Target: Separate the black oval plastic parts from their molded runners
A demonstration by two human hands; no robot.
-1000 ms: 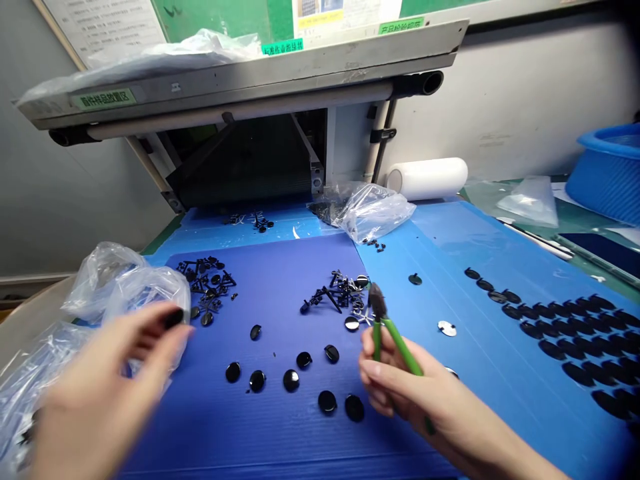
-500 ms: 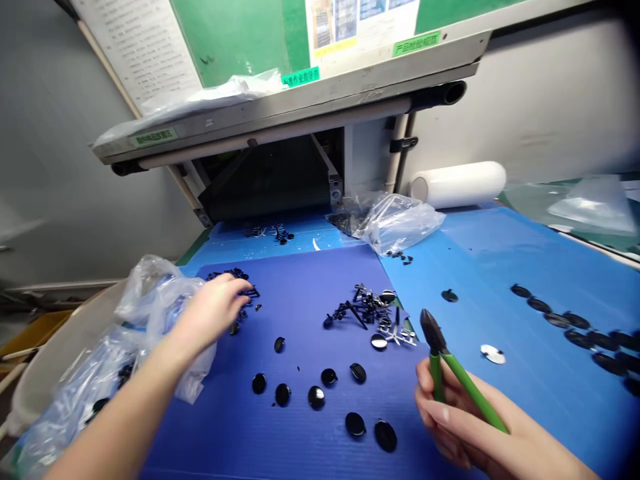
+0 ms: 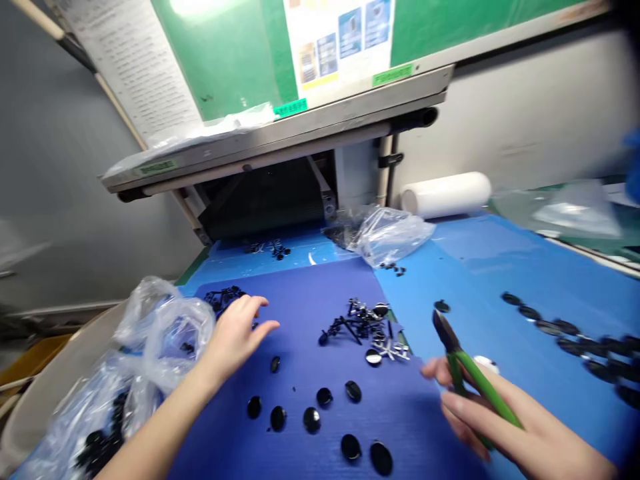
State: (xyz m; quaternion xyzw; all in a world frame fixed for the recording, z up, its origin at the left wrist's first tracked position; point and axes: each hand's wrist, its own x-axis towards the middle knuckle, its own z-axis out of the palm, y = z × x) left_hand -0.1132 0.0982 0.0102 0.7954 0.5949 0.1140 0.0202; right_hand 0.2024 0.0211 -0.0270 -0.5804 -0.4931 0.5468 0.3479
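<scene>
My left hand [image 3: 240, 333] is open above the purple-blue mat [image 3: 295, 287], its thumb and fingers apart with nothing between them. Just beyond it lies a heap of small black plastic parts [image 3: 223, 298], partly covered by the hand. On the right, my right hand [image 3: 480, 407] is closed round green-handled cutting pliers [image 3: 473, 377], whose dark jaws point up and away from me. Between my hands lies a tangle of black plastic sprues [image 3: 357, 323]. Several round black discs [image 3: 311, 420] are scattered on the mat nearer to me.
A white bin lined with clear plastic bags [image 3: 165, 333] stands at the left, black parts inside. Rows of black discs [image 3: 565, 327] lie on the light blue sheet at right. Behind are a clear bag [image 3: 393, 233], a white roll [image 3: 447, 195] and a low shelf edge [image 3: 280, 137].
My left hand has drawn back from the black heap, moved right and spread its fingers. My right hand has shifted slightly right with the pliers. The head view has tilted a little.
</scene>
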